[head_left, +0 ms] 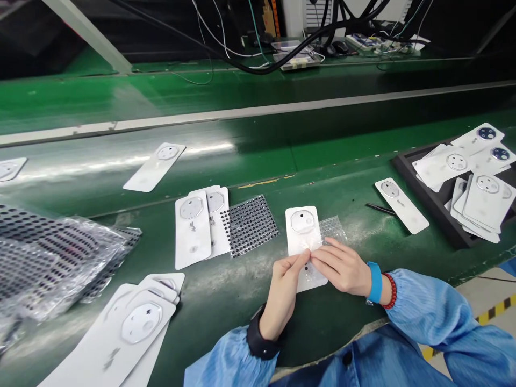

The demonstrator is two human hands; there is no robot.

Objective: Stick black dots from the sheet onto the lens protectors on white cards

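A white card [303, 228] with a raised octagonal blister lies on the green bench in front of me. My left hand [284, 287] pinches its lower edge with thumb and forefinger. My right hand [342, 266] rests on the card's right side, fingers pressed together over a small clear film piece [332, 228] beside it. A tiny dark part shows between my fingertips. A sheet of small black dots [250, 223] lies just left of the card.
Two overlapping white cards [199, 226] lie left of the dotted sheet. More cards [133, 328] are stacked at the near left, with bagged dotted sheets [52, 258]. A black tray [435, 193] at right holds several cards. A single card [401, 205] and tweezers [381, 209] lie nearby.
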